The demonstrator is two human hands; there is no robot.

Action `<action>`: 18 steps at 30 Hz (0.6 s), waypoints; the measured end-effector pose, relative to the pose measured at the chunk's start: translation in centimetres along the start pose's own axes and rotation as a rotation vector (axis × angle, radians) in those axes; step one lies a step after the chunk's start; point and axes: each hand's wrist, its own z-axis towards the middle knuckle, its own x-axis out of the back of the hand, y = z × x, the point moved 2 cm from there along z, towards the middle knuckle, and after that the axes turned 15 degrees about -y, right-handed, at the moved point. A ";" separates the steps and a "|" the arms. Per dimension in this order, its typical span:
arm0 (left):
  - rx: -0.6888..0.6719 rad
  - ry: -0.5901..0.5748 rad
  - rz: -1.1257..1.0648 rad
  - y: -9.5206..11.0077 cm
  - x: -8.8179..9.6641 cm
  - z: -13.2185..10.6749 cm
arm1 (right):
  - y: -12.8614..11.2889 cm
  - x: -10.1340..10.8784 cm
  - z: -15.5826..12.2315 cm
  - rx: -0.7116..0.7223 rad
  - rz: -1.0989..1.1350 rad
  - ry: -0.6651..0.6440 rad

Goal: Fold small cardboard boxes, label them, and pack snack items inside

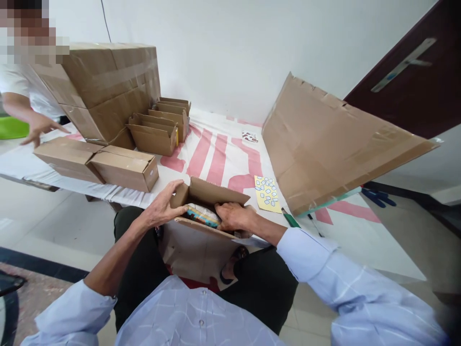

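A small open cardboard box (pixel 207 192) rests at the near edge of the table, partly over my lap. A packet with coloured stripes (pixel 202 214) lies inside it. My left hand (pixel 163 204) grips the box's left flap, fingers curled over its edge. My right hand (pixel 232 216) is inside the box on the right, fingers bent onto the packet. A yellow sheet with blue and white stickers (pixel 267 193) lies just right of the box.
Two closed long boxes (pixel 97 163) lie at the left. Open small boxes (pixel 154 132) and a big taped carton (pixel 108 81) stand behind them. A large flat cardboard sheet (pixel 324 144) leans at the right. Another person's hand (pixel 38 129) rests at far left. Pens (pixel 290 219) lie by the sheet.
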 end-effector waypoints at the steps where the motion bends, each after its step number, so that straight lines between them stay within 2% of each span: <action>1: 0.019 -0.007 -0.004 0.0 0.1 0.1 | -0.3 -0.1 0.1 0.008 -0.020 0.012; 4: 0.064 -0.013 -0.006 -0.2 0.1 0.3 | -1.1 0.2 0.4 0.083 -0.093 0.049; 7: 0.082 0.004 -0.005 -0.3 0.1 0.6 | -0.8 1.5 0.5 0.124 -0.100 0.133; 11: 0.111 0.048 -0.007 -0.4 0.1 1.1 | 1.1 2.8 0.1 0.165 -0.058 0.260; 15: 0.090 0.054 0.007 -0.3 -0.2 1.9 | 3.0 2.3 -0.6 0.198 0.014 0.301; 18: 0.058 0.058 0.031 -0.4 -0.3 2.5 | 4.3 2.5 -1.6 0.255 0.097 0.418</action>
